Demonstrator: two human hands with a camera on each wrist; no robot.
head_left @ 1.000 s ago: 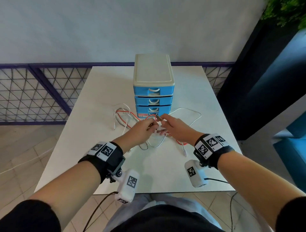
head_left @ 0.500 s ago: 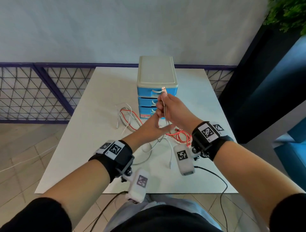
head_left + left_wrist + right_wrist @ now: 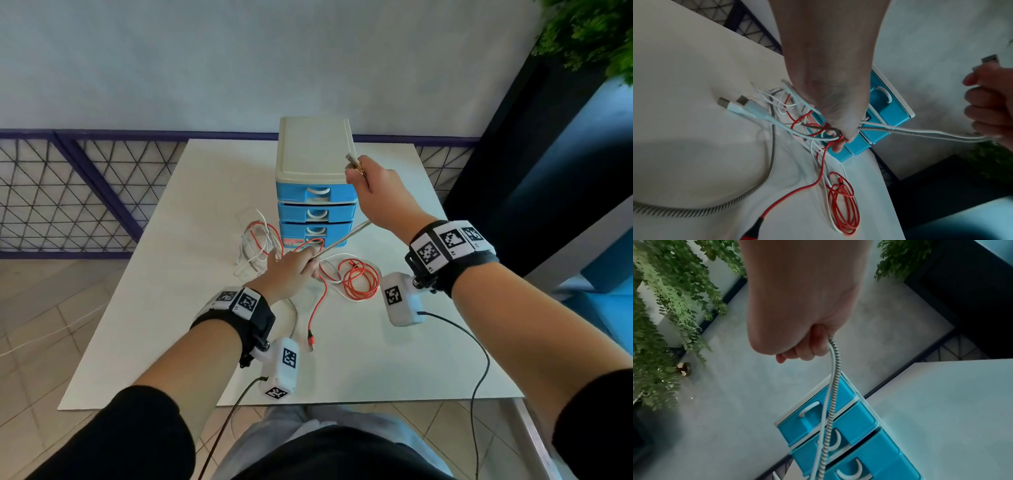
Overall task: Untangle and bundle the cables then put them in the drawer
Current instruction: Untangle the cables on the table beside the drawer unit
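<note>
A tangle of red, white and silver braided cables [image 3: 270, 246] lies on the white table [image 3: 144, 308] in front of a blue three-drawer unit [image 3: 317, 192], all drawers closed. My right hand [image 3: 373, 192] is raised beside the unit's top and grips the silver braided cable [image 3: 346, 240] near its USB plug [image 3: 352, 161]; a white cable [image 3: 825, 404] runs with it. My left hand [image 3: 291, 270] stays low and pinches the cables at the knot [image 3: 830, 131]. The braided cable is taut between the hands.
A coiled red cable [image 3: 359, 281] lies right of my left hand, and a red cable end with its plug [image 3: 311, 339] trails toward me. White USB plugs [image 3: 735, 104] lie left of the tangle. A purple mesh fence [image 3: 68, 192] stands left, a dark wall right.
My right hand has lifted up and to the right with the plug end, drawing the braided cable taut. My left hand has closed on the tangle and stays low.
</note>
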